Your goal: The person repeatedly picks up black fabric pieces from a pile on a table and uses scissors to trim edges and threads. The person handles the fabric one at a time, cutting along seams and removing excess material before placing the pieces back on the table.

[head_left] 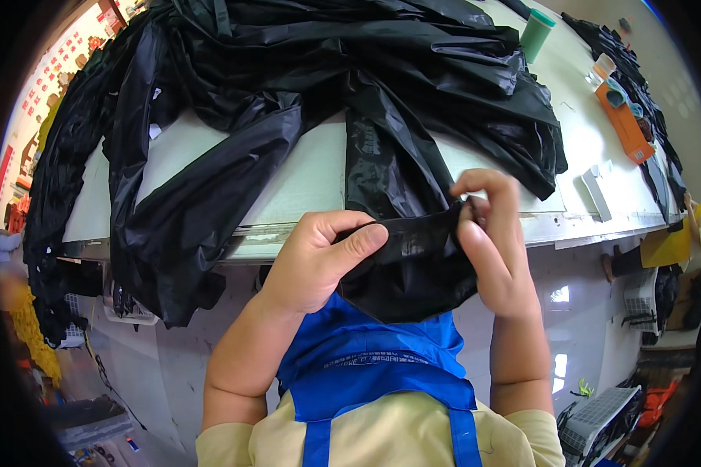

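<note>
Left hand [315, 261]: fingers curled, thumb pinching the hem of the black garment [413, 257].
Right hand [491, 233]: fingertips pinched on the same hem, at its right corner.
Garment: hanging off the near edge of the white table [311, 175], over a blue apron [366, 358].
Far right: green cup [536, 33], orange box [625, 121].

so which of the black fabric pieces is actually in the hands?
The small black piece at the table's near edge, pinched by the left hand and right hand. The bigger black garments lie untouched across the table.
</note>
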Demonstrator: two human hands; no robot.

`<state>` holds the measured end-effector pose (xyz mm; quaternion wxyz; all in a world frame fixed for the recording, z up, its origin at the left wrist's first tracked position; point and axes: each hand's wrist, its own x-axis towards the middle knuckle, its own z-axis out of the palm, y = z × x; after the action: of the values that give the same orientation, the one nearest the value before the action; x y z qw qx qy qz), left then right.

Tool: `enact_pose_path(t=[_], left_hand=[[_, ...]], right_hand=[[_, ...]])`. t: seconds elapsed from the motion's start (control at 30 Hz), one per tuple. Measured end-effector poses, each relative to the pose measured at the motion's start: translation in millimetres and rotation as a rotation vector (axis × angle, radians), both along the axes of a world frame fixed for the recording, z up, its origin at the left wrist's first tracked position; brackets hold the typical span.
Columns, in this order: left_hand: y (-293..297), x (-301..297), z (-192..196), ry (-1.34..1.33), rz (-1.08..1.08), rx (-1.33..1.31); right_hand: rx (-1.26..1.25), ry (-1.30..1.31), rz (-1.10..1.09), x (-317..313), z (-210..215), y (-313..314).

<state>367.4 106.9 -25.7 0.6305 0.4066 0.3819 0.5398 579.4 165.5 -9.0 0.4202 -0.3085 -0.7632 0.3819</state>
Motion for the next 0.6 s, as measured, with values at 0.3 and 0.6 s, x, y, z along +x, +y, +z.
enact_pose_path(t=[0.3,0.6], left_hand=[[-7,4,-4,-0.008,0.049,0.006],[-13,8,-3,0.067,0.050,0.076]], right_hand=[[0.582,-0.204,-0.083,2,8,-14],[0.440,-0.117,0.017,-1,7,-13]])
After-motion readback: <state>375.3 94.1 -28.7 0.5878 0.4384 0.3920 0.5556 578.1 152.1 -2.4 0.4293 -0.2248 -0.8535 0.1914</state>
